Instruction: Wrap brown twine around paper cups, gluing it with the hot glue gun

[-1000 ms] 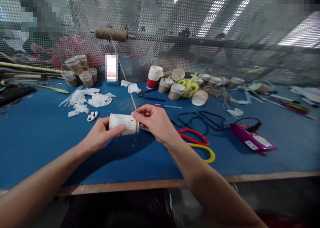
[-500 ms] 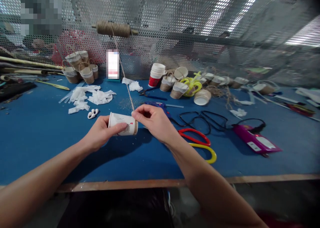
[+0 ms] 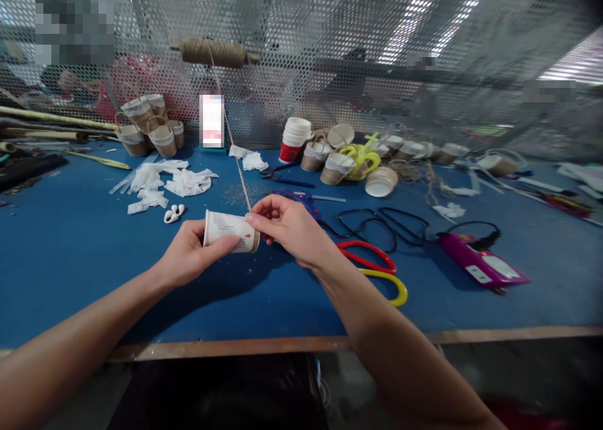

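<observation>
Wrapped around a white paper cup, my left hand keeps it on its side above the blue table, thumb along the wall. A band of brown twine shows around the cup's right end. My right hand is closed at that end, thumb and index finger pinching the jute twine against the cup. From there the strand runs taut up to a twine spool on a rod at the mesh screen. The cup's underside and the right fingertips are partly hidden.
A blue glue gun lies just behind my right hand. Red-and-yellow-handled scissors and a purple device with a black cord are to the right. Twine-wrapped cups, stacked paper cups and white scraps stand or lie farther back.
My right thumb and fingers have shifted slightly left and down over the cup's twine-banded end. My left hand stays around the cup, nearly still.
</observation>
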Demonstrator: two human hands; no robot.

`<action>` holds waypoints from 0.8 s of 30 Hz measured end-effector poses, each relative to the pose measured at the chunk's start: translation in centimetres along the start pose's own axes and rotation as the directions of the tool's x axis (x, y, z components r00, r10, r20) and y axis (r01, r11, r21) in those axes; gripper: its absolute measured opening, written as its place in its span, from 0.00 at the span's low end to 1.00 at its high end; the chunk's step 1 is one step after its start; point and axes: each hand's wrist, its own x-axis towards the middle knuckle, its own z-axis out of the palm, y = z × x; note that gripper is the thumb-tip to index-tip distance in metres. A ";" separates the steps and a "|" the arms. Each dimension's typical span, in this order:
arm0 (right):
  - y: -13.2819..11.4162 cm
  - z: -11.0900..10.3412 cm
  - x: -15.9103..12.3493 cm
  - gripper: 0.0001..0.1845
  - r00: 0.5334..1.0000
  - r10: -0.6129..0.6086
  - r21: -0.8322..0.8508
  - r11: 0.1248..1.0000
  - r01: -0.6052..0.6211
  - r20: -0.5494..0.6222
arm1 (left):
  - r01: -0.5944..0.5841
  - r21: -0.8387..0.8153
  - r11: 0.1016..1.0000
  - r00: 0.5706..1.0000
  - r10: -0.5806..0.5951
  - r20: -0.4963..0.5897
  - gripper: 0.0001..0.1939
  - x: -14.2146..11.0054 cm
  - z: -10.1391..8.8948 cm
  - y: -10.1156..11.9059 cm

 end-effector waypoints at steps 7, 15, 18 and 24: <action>0.1 0.3 0.1 0.10 0.996 0.090 0.159 0.983 -0.089 -0.002 | 0.078 -0.105 0.991 0.997 -0.074 0.035 0.10 0.3 -0.1 0.4; 0.3 1.0 0.0 0.08 0.999 0.003 -0.059 0.998 0.000 0.040 | 0.286 -0.402 0.870 0.956 -0.289 0.055 0.09 1.3 -0.3 -0.4; 0.3 1.0 0.0 0.09 0.996 0.013 -0.069 0.998 -0.007 0.084 | 0.232 -0.359 0.904 0.966 -0.257 -0.023 0.08 1.2 0.0 -0.6; -0.4 -0.4 0.4 0.14 0.995 0.039 -0.239 0.971 -0.016 0.092 | 0.184 -0.299 0.936 0.970 -0.222 -0.099 0.09 1.2 0.3 -0.8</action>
